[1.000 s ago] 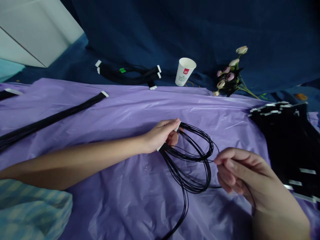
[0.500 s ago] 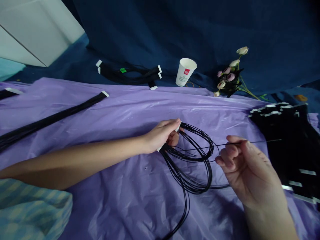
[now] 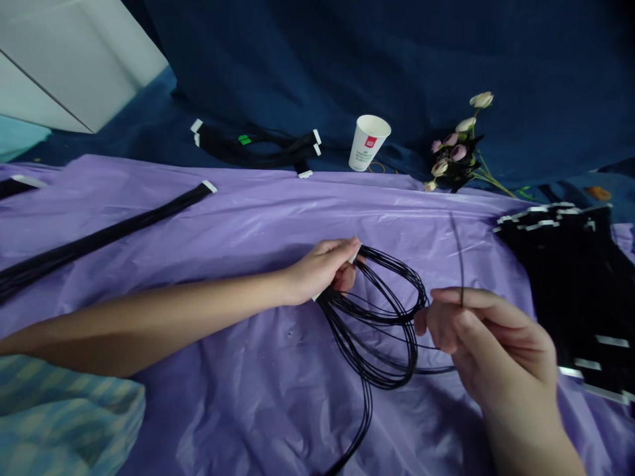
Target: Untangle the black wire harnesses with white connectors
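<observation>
Pinching white connectors [image 3: 354, 254]: left hand [image 3: 322, 271]. Looped black wire bundle [image 3: 409, 311] extends rightward from this grip, long axis toward right hand [image 3: 496, 350]. Right fingertips closed on single black wire [image 3: 461, 271], free end pointing away from person.

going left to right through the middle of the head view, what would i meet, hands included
Straight black wire bundle with a white connector end → left hand → looped black wires → right hand → pile of black wire bundles with white connectors
</observation>
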A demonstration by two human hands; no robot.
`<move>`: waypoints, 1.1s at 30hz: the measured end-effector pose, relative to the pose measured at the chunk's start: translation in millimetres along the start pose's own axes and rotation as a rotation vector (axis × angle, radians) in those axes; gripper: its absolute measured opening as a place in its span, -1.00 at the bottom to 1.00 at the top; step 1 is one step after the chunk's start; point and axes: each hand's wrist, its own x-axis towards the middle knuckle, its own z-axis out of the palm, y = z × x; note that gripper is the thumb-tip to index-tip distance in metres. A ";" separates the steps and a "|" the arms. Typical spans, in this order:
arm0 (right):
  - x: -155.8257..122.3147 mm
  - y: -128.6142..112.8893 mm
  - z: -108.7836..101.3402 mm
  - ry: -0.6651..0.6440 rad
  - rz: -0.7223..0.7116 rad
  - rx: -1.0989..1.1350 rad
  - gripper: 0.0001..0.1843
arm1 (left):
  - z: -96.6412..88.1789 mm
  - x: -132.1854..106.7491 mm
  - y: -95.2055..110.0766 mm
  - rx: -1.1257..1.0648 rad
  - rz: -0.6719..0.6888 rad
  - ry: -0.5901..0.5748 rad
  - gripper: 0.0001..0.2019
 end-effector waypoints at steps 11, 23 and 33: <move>7.2 4.2 1.8 -0.050 -0.247 -0.723 -0.83 | 1.2 -2.3 2.3 0.078 -0.009 -0.015 -0.64; 7.9 6.3 0.4 -0.077 -0.241 -0.761 -0.83 | 0.3 -2.0 2.7 0.106 -0.014 -0.014 -0.61; 6.5 14.9 -2.3 -0.094 -0.460 -0.848 -0.90 | -0.1 -0.9 1.2 0.088 -0.016 -0.020 -0.61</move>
